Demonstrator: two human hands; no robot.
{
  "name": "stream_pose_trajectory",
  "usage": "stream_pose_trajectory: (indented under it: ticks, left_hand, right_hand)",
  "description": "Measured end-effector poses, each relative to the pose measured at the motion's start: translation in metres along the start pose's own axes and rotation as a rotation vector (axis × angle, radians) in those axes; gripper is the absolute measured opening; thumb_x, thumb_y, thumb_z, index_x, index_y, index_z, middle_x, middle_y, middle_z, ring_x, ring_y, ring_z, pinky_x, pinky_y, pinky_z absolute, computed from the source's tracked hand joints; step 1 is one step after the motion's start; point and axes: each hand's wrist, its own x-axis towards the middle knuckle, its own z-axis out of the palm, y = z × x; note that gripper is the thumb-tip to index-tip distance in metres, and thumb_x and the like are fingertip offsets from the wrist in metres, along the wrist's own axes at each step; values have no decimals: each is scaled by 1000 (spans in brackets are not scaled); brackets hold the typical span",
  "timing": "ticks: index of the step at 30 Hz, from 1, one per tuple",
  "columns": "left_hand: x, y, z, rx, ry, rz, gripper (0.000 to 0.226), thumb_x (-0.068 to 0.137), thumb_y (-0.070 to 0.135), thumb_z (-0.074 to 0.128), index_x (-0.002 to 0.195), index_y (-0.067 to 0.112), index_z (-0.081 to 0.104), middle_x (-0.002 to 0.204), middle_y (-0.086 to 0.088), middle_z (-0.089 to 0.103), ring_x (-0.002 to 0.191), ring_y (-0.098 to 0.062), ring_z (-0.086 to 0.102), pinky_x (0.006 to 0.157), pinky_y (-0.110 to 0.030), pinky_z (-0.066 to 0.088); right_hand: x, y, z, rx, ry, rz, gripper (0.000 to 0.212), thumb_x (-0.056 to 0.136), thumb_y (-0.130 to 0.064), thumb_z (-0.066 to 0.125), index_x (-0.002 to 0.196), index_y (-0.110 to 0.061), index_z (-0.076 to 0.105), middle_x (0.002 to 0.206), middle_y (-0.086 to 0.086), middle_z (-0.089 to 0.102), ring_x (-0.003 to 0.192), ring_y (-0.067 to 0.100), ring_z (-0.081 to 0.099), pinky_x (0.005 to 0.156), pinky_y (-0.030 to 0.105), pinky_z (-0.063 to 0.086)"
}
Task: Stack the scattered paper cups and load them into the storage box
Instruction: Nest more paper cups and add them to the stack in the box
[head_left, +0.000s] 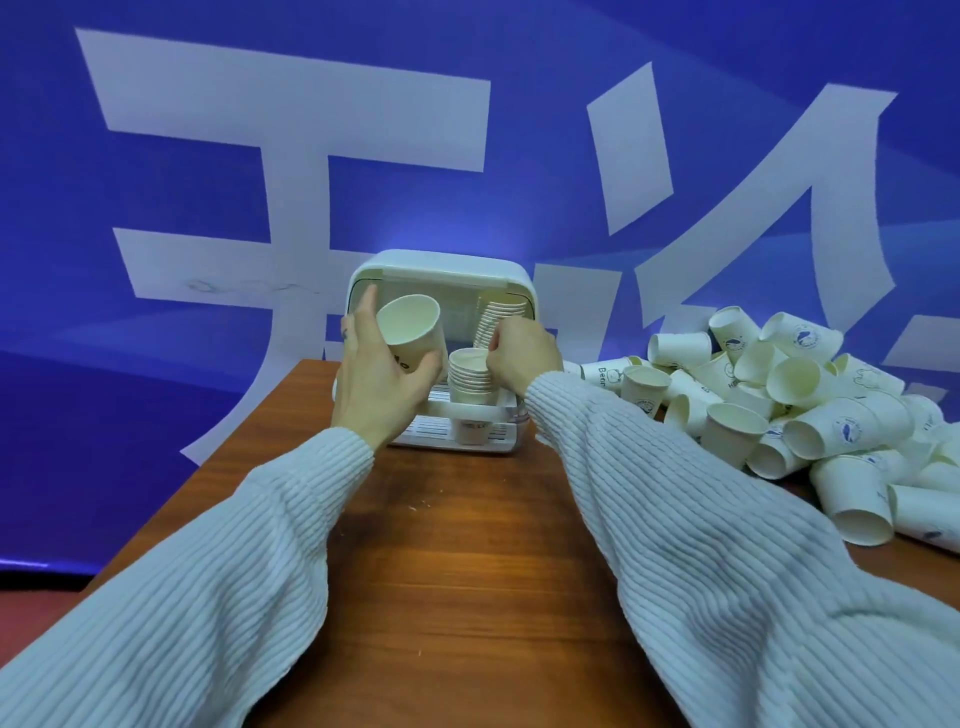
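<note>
A white storage box (441, 270) with its lid raised stands at the far edge of the wooden table. Inside it are a short stack of paper cups (470, 376) at the front and a taller leaning stack (496, 317) behind. My left hand (379, 379) holds a single white paper cup (410, 327), tilted with its mouth toward me, in front of the box's left side. My right hand (522, 353) is closed on the rim of the short stack. A heap of loose paper cups (795, 405) lies to the right.
A wooden table (467, 545) runs toward me between my white ribbed sleeves. A blue banner with large white characters (291, 130) hangs close behind the box. The table's left edge slants down toward the near left.
</note>
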Motion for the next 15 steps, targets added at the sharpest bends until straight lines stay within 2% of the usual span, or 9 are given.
stream_pose_trajectory:
  ticks: [3, 4, 7, 10, 13, 15]
  left_hand:
    - [10, 2, 5, 64, -76, 2, 85, 82, 44, 69, 154, 25, 28, 142, -2, 38, 122, -28, 51, 103, -51, 47]
    - [15, 4, 7, 69, -87, 7, 83, 81, 45, 68, 153, 25, 31, 142, -2, 39, 124, -27, 51, 105, -51, 46]
    - [28, 19, 18, 3, -105, 25, 74, 84, 35, 72, 149, 23, 38, 141, -2, 41, 123, -23, 50, 104, -41, 45]
    - [36, 32, 33, 11, -178, 59, 71, 86, 29, 73, 148, 18, 40, 141, -6, 43, 125, -23, 48, 101, -32, 39]
    - [38, 29, 48, 212, -354, 70, 72, 88, 39, 69, 148, 14, 39, 143, -12, 41, 131, -31, 48, 107, -42, 40]
    - [34, 23, 55, 386, -462, 30, 71, 92, 57, 55, 148, 16, 41, 147, -12, 39, 132, -36, 47, 107, -50, 40]
  right_hand:
    - [-3, 9, 8, 210, -28, 94, 21, 89, -13, 57, 73, -16, 70, 89, 11, 73, 93, 33, 67, 82, 39, 55]
    - [-4, 12, 9, 290, -14, 117, 21, 90, -16, 57, 73, -17, 69, 89, 9, 73, 94, 31, 67, 85, 40, 55]
    - [-10, 20, 6, 411, 48, 99, 11, 93, -22, 58, 94, -23, 69, 105, -1, 73, 103, 21, 64, 94, 40, 52]
    - [-16, 31, 4, 422, 84, 51, 14, 92, -25, 58, 101, -27, 69, 106, -7, 73, 104, 18, 65, 94, 40, 53]
    - [-19, 47, -1, 458, 94, 48, 12, 92, -27, 60, 98, -31, 68, 95, -9, 72, 96, 17, 67, 91, 41, 55]
    - [-20, 59, -6, 456, 106, 59, 11, 92, -26, 61, 100, -28, 69, 92, -6, 71, 94, 18, 67, 89, 40, 55]
